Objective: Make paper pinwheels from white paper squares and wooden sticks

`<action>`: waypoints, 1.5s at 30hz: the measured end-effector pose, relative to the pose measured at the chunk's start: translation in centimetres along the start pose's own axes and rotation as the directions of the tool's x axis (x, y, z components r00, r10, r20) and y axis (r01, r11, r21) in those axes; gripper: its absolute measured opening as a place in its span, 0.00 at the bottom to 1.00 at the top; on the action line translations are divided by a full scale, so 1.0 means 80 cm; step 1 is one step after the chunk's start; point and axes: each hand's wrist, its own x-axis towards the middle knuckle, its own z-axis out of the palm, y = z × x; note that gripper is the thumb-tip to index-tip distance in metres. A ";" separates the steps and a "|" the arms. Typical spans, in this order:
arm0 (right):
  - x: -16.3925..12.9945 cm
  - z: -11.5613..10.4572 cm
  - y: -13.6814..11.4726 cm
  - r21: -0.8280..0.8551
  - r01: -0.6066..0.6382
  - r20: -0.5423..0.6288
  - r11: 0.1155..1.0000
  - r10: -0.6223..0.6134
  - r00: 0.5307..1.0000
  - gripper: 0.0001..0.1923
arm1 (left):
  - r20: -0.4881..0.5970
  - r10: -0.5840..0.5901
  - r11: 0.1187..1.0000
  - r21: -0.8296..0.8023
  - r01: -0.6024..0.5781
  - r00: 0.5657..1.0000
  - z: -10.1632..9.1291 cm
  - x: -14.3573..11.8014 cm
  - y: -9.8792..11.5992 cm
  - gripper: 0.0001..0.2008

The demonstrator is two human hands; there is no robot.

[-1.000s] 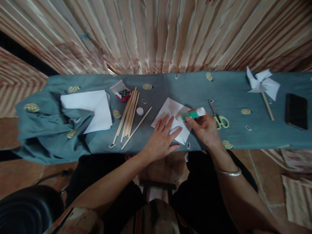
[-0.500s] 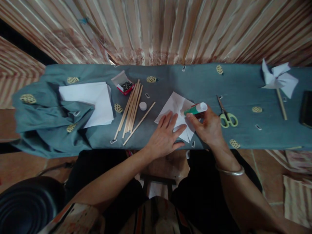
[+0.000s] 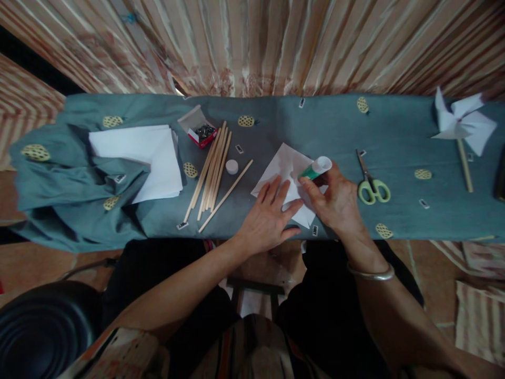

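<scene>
Teal cloth [image 3: 315, 126] covers our bench; its loose folds could slip under pressure. Our left hand [image 3: 268, 218] lies flat, fingers spread, pinning the folded white paper [image 3: 284, 167] at centre. Our right hand [image 3: 335, 202] pinches the green glue stick [image 3: 315, 169], tip on the paper; a hard push may crease or smear it.

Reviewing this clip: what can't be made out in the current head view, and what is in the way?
- Glue stick tip: hidden behind the right hand, so contact with the folded paper can't be confirmed.
- Paper's near part: covered by the left hand.
- Red box contents: too small to identify.
- Dark object at the right: cut off by the frame edge.
- Small tags on the cloth: too small to read.
</scene>
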 end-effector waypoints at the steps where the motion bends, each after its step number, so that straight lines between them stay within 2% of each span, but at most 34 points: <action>1: 0.000 0.000 -0.001 -0.002 -0.002 0.005 1.000 0.002 1.000 0.17 | 0.002 -0.001 1.000 0.001 0.001 1.000 0.000 0.000 0.000 0.31; 9: 0.002 0.001 -0.007 0.042 -0.005 0.036 0.999 0.004 0.999 0.15 | -0.017 0.000 1.000 -0.011 0.000 1.000 0.005 0.000 -0.003 0.33; 22: 0.001 0.000 -0.008 0.052 0.034 0.083 0.998 -0.039 0.996 0.18 | -0.009 0.000 1.000 -0.026 0.000 1.000 0.006 -0.001 -0.004 0.33; 45: 0.001 -0.010 0.002 0.011 0.119 0.180 0.993 -0.120 0.976 0.17 | -0.016 0.001 1.000 -0.030 -0.002 1.000 0.008 0.000 -0.006 0.33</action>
